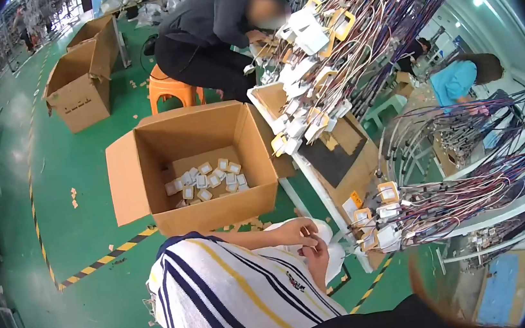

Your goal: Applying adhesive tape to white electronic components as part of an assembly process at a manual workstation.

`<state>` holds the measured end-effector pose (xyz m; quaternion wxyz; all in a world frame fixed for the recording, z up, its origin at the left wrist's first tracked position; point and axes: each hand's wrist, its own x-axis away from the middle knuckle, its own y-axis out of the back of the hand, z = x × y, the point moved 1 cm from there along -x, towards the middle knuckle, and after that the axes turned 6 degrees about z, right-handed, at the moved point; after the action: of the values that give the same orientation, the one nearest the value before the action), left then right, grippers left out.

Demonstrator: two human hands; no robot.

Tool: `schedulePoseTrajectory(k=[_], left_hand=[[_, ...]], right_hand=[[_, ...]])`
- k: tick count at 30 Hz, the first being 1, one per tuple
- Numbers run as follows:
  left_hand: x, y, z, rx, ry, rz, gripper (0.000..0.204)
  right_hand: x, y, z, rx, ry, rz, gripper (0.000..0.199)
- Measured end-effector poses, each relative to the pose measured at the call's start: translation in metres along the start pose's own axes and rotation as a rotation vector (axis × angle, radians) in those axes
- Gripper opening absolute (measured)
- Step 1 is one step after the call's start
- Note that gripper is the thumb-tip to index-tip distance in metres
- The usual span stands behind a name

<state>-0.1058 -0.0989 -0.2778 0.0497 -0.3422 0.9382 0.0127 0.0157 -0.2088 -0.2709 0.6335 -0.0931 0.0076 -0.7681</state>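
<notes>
My left hand [296, 231] and my right hand [316, 254] meet in front of my striped shirt, above my pale trousers. Both have their fingers curled and pressed together at the tips. Whatever lies between them, if anything, is too small to make out. To the right of my hands, on the bench edge, are white box-shaped parts with yellow-framed faces [387, 192], attached to bundled cables [467, 196]. A large open cardboard box [216, 211] stands beyond my left forearm. Several similar white parts [202, 181] lie loose on its bottom.
A bench [320, 190] slants along my right, with a dark mat [335, 163] and more cabled parts [305, 88] hanging over it. A co-worker in dark clothes [202, 35] bends over on an orange stool [170, 89]. Other cartons [79, 88] stand behind; cardboard scraps litter the green floor.
</notes>
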Motion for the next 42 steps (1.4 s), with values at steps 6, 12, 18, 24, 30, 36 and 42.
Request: schedulePoseTrajectory(k=[6, 12, 18, 24, 30, 36, 42], left_hand=[[0.034, 0.005, -0.008, 0.213, 0.11, 0.144, 0.019], [0.041, 0.017, -0.015, 0.08, 0.087, 0.019, 0.011], [0.036, 0.009, -0.041, -0.236, -0.226, -0.035, 0.012], [0.017, -0.013, -0.042, -0.416, -0.188, 0.152, 0.012], [0.01, -0.031, -0.038, -0.53, -0.304, 0.239, 0.01], [-0.014, -0.044, -0.041, 0.404, 0.249, 0.407, 0.046], [-0.125, -0.097, -0.05, 0.155, -0.256, 0.259, 0.028]], right_hand=[[0.027, -0.005, -0.016, 0.077, -0.066, -0.004, 0.046], [0.025, -0.016, 0.003, 0.19, -0.025, 0.079, 0.053], [0.019, -0.018, 0.014, 0.081, 0.046, 0.034, 0.053], [0.037, 0.001, 0.011, 0.134, 0.16, -0.038, 0.053], [0.055, 0.019, 0.039, 0.225, 0.184, -0.009, 0.051], [0.079, 0.049, 0.045, -0.001, 0.156, 0.116, 0.056], [0.059, 0.088, 0.065, -0.155, 0.384, -0.279, 0.065]])
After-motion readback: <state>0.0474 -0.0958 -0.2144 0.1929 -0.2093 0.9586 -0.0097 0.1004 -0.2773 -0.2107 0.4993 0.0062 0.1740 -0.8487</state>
